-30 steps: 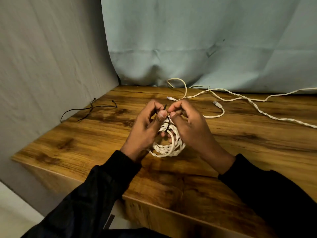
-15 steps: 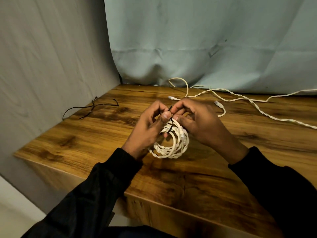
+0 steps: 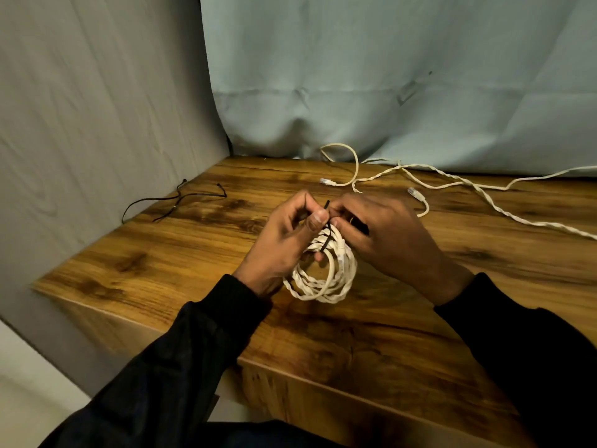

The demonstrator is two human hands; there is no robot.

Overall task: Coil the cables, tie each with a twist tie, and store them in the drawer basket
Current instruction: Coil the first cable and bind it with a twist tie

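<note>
Near the middle of the wooden table (image 3: 420, 334), both hands meet over a coiled white cable (image 3: 323, 276) that rests on the tabletop. The left hand (image 3: 281, 240) comes in from the near left, fingers curled, its thumb and forefinger pinching the upper end of a black twist tie (image 3: 327, 232) that wraps across the top of the coil. The right hand (image 3: 384, 237) comes in from the near right, fingers curled as well, pinching the same tie from the other side; the fingertips of both hands touch just above the coil. One short black end of the tie sticks up between the two thumbs. The coil itself hangs below the hands as a bundle of several loops, its lower edge on the wood. Both forearms wear dark sleeves (image 3: 193, 350).

Farther back and to the right, a loose white cable (image 3: 478, 189) lies uncoiled across the table, running off the right edge, with clear plug ends (image 3: 415, 193) lying near the hands. At the far left edge, spare black twist ties (image 3: 174, 202) lie on the wood beside a grey cloth backdrop (image 3: 97, 124), with a pale blue cloth (image 3: 387, 76) hanging behind the table
</note>
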